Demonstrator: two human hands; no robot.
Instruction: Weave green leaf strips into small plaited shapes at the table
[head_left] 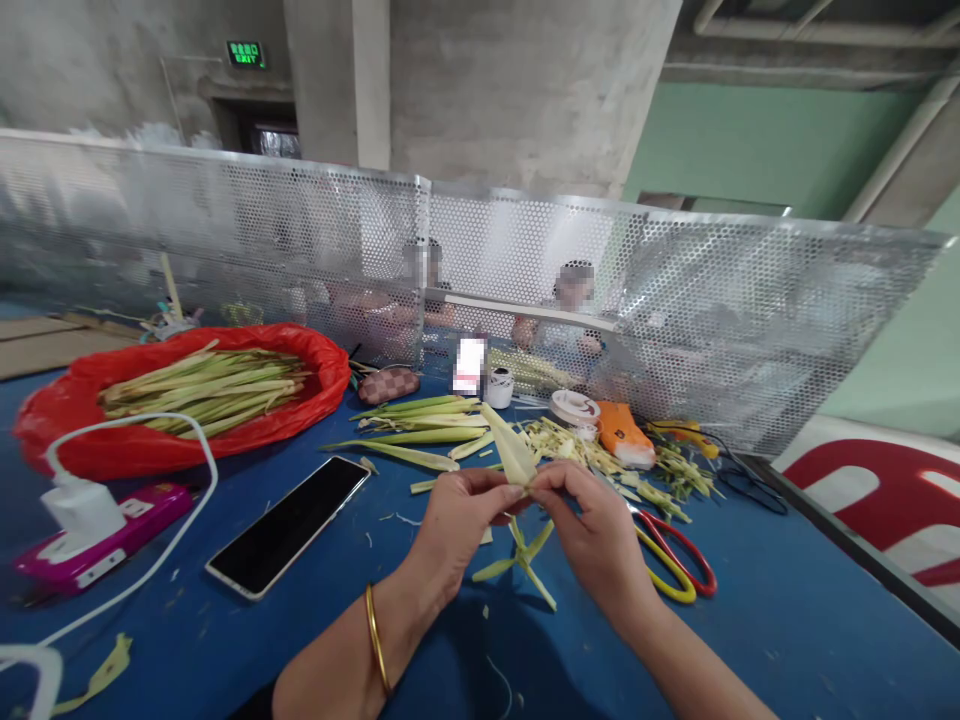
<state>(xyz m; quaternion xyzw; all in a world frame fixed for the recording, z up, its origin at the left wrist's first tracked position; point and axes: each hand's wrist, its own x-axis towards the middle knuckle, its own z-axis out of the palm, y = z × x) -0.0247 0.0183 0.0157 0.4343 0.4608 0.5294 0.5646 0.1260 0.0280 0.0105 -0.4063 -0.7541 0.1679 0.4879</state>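
Observation:
Between my two hands is a pale green leaf strip [511, 446], its broad blade pointing up and away from me. My left hand [466, 515], with a gold bangle on the wrist, pinches it at the lower end. From the other side my right hand [589, 520] pinches the same spot, fingertips nearly touching the left ones. Below the fingers several narrow leaf ends [521, 555] spread out like a star; whether they join the held strip is hidden. Scissors [679, 560] with red and yellow handles lie beside my right hand, their blades partly covered.
A red plastic bag [45, 420] of long leaves stands left. Nearer lie a black phone [289, 525] and a purple power strip [105, 540] with a white cable. Loose leaves [420, 435], a tape roll [574, 408] and an orange packet [624, 435] lie before a perforated metal screen [510, 240]; people sit behind.

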